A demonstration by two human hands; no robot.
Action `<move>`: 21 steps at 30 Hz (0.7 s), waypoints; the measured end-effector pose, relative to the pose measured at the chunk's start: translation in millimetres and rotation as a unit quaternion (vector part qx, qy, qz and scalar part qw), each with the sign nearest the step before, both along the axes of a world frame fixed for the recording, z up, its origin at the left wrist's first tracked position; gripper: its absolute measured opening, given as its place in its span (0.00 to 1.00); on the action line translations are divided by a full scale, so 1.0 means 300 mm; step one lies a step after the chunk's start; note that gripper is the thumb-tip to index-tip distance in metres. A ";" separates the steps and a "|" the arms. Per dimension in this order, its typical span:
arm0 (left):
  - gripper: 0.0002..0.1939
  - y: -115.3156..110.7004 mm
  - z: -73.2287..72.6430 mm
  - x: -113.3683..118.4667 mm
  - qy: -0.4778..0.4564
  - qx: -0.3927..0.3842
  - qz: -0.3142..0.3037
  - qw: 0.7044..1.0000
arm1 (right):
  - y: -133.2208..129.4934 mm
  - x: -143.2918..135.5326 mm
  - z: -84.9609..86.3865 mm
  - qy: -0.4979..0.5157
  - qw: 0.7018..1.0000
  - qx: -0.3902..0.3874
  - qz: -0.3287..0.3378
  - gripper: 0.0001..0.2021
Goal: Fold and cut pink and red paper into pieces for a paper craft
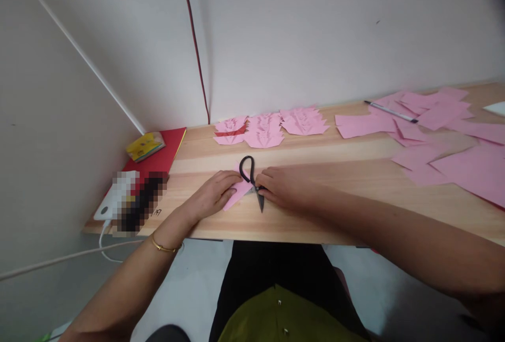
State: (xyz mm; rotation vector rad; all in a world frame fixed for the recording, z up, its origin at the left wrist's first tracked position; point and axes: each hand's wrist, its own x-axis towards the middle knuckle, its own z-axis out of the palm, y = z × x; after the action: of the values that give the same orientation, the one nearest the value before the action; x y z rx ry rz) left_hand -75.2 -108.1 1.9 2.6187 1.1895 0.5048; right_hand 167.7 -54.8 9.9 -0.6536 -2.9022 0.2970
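Pink paper (235, 198) lies on the pale wood bench (315, 155) in front of the person, its near end tapering to a corner. The left hand (215, 194) is closed on its left side, thumb and fingers pressing it. The right hand (282, 187) has its fingers curled around the scissors (252, 173), whose smooth black loop rises between the hands; one dark metal blade points towards the bench's near edge, and the other seems to lie over the paper.

Beyond them, by the wall, sit pink cut-outs (264, 130) with jagged edges and creased, patterned surfaces; a glossy red strip (231, 132) crosses the left group. To the right, flat, straight-edged pink sheets (445, 116) overlap loosely, a slim pen (390, 112) with a pale barrel and dark ends on top.

At the left end, a yellow packet (145, 146) rests on a red folder (169, 147); the packet's print is too small to read. Nearer, a white device (106, 208) with a white cable (103, 242) is partly pixelated. Dark handwritten marks (157, 212) beside the blurred patch end in what looks like "47". No brand is legible.
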 end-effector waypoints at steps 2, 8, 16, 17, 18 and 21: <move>0.13 -0.010 0.002 -0.006 -0.008 -0.008 -0.003 1.000 | -0.007 -0.007 -0.006 0.007 1.000 0.016 0.008 0.11; 0.10 -0.030 0.001 -0.001 -0.028 -0.025 0.041 0.998 | -0.019 -0.003 -0.010 -0.009 0.992 0.088 0.095 0.12; 0.10 -0.035 0.008 0.013 -0.033 -0.025 0.040 0.998 | -0.031 -0.032 -0.045 0.015 0.997 0.048 0.063 0.12; 0.10 -0.035 0.008 0.014 -0.031 -0.024 0.041 0.998 | -0.035 -0.036 -0.048 0.013 0.997 0.043 0.068 0.12; 0.10 -0.036 0.008 0.015 -0.030 -0.024 0.042 0.998 | -0.040 -0.039 -0.047 0.009 0.997 0.039 0.071 0.12; 0.09 -0.038 0.010 0.016 -0.031 -0.020 0.041 0.998 | -0.055 -0.039 -0.035 -0.006 0.997 0.027 0.070 0.12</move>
State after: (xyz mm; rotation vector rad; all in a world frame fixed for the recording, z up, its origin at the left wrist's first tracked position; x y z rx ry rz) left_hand -70.3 -119.5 4.7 2.5109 1.2790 0.5665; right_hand 156.0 -71.2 -0.5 -0.4459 -2.9617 0.2309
